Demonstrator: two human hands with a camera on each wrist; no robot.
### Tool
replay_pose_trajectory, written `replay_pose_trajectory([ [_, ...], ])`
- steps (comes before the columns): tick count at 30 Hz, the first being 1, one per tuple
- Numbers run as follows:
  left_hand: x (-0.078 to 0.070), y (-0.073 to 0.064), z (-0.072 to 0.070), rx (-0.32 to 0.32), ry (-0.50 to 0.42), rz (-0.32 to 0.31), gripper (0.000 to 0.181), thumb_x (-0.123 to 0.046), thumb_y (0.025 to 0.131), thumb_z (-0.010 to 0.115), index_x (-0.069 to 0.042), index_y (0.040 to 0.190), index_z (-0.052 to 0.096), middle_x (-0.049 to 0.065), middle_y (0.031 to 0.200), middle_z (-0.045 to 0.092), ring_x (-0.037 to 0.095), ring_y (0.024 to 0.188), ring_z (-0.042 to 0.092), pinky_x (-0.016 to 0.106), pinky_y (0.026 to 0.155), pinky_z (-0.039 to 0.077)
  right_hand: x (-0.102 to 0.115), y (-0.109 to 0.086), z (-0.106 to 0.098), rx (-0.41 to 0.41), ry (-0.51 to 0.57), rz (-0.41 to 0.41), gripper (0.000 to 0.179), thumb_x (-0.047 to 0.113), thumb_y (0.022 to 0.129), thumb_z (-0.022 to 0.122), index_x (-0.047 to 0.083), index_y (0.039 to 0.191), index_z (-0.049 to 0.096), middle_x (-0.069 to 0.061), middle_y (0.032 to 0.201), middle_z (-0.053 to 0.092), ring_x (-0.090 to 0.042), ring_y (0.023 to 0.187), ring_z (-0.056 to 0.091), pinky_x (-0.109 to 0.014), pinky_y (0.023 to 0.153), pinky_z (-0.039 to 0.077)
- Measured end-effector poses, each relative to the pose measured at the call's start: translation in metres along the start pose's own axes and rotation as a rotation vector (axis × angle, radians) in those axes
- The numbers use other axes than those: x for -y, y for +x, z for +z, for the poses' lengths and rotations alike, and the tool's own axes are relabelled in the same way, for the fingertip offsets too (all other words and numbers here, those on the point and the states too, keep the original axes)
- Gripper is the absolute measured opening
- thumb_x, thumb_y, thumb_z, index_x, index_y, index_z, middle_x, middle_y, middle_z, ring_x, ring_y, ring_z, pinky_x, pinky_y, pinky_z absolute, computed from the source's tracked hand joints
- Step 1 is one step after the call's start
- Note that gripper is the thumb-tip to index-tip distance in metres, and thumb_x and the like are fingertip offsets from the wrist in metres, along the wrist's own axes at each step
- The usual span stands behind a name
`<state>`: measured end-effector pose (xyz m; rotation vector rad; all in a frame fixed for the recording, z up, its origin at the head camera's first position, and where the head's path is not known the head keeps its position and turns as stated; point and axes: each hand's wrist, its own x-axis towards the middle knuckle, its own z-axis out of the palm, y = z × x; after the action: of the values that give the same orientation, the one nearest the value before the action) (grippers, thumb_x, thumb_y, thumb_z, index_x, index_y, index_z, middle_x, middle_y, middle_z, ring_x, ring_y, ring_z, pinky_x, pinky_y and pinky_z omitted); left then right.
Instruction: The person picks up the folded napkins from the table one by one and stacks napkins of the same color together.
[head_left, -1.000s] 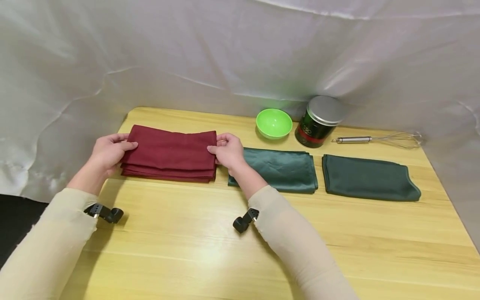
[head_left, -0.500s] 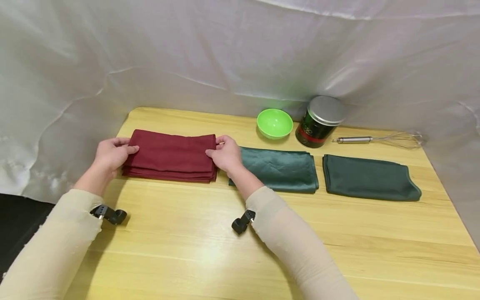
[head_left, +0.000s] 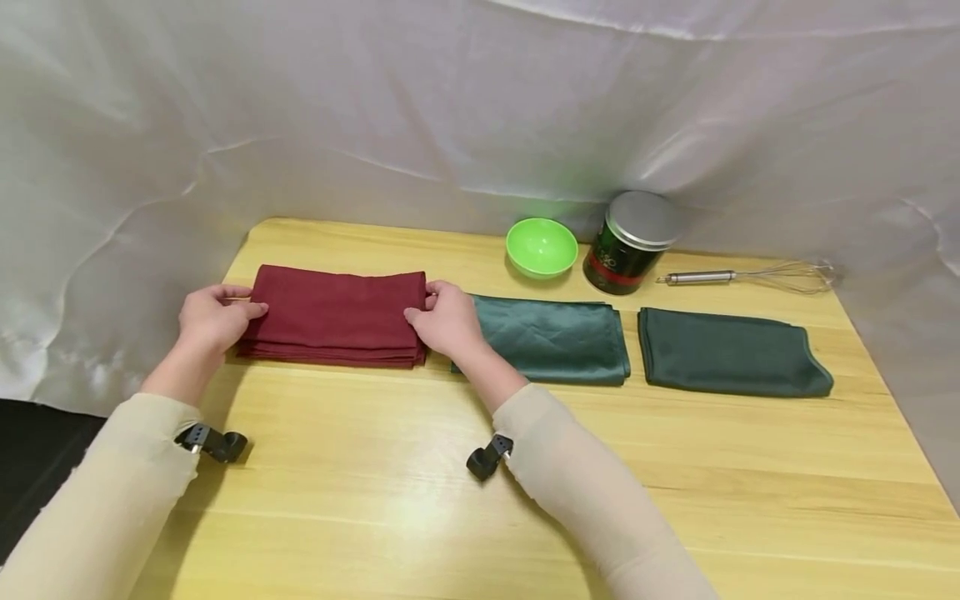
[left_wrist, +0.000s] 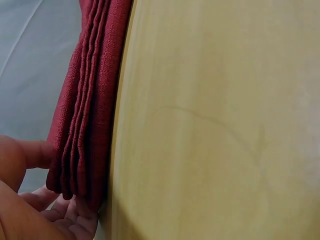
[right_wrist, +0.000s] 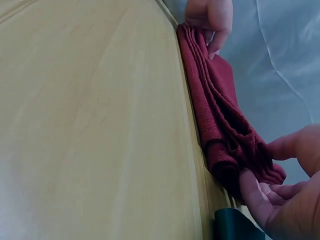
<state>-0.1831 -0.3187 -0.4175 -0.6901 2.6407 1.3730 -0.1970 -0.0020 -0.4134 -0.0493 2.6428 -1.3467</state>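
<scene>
A folded dark red cloth (head_left: 337,312) lies in several layers at the left of the table. At its left end my left hand (head_left: 213,321) pinches it, thumb on top. In the left wrist view the fingers (left_wrist: 75,215) of that hand curl at the end of the layers. My right hand (head_left: 450,321) holds the opposite end, thumb over the top layer. The right wrist view shows its fingers (right_wrist: 257,197) against the rolled fold. Beside the right hand is a folded shiny green cloth (head_left: 547,342), its left end partly hidden by that hand.
A second folded dark green cloth (head_left: 731,352) lies farther right. Behind stand a light green bowl (head_left: 542,248) and a black tin (head_left: 626,246) with a silver lid. A whisk (head_left: 750,277) lies at the back right. A pale curtain (head_left: 375,108) borders the wooden table (head_left: 375,467).
The top of the red cloth has come down a little toward the table, both hands keeping hold of its ends. The view has shifted slightly; the other things stay where they were.
</scene>
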Motion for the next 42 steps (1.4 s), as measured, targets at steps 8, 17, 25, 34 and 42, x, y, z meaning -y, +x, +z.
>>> replay_pose_trajectory([
  [8,0.001,-0.008,-0.001,-0.013,0.004,0.021,0.058,-0.033,0.094,0.067,-0.001,0.140,0.051,0.018,0.133,0.048,0.027,0.107,0.047,0.030,0.077,0.043,-0.003,-0.021,-0.008,-0.038,-0.170,-0.140,0.044,0.028,0.094,0.069,0.008,0.133,0.062,0.000,0.101,0.070,-0.014,0.087,0.064,-0.032,0.074,0.052],
  [17,-0.026,-0.038,0.007,-0.115,0.054,0.129,0.060,-0.032,0.097,0.061,-0.006,0.148,0.044,0.015,0.140,0.051,0.033,0.124,0.048,0.034,0.086,0.042,-0.015,-0.043,-0.031,0.004,-0.111,-0.157,0.056,0.026,0.094,0.069,0.005,0.143,0.053,-0.010,0.125,0.066,-0.015,0.096,0.068,-0.035,0.084,0.053],
  [25,-0.057,-0.075,0.029,-0.154,-0.043,0.263,0.062,-0.026,0.095,0.064,-0.005,0.149,0.041,0.016,0.142,0.047,0.035,0.124,0.047,0.046,0.098,0.040,-0.030,-0.065,-0.058,-0.022,-0.027,-0.204,0.052,0.022,0.093,0.070,0.007,0.141,0.056,-0.009,0.125,0.067,-0.006,0.086,0.067,-0.031,0.076,0.055],
  [34,-0.072,-0.105,0.064,-0.138,-0.119,0.404,0.057,-0.012,0.091,0.069,-0.002,0.143,0.046,0.016,0.133,0.051,0.030,0.117,0.050,0.044,0.095,0.041,-0.058,-0.082,-0.088,-0.088,-0.013,-0.217,0.048,0.019,0.093,0.071,0.005,0.137,0.059,-0.010,0.121,0.068,-0.012,0.087,0.068,-0.035,0.073,0.055],
  [42,-0.082,-0.117,0.098,-0.028,-0.173,0.465,0.055,-0.009,0.091,0.069,-0.001,0.141,0.048,0.017,0.134,0.050,0.031,0.116,0.049,0.047,0.095,0.043,-0.091,-0.099,-0.119,-0.168,-0.027,-0.184,0.044,0.017,0.093,0.071,0.004,0.134,0.061,-0.011,0.115,0.070,-0.017,0.088,0.069,-0.039,0.073,0.056],
])
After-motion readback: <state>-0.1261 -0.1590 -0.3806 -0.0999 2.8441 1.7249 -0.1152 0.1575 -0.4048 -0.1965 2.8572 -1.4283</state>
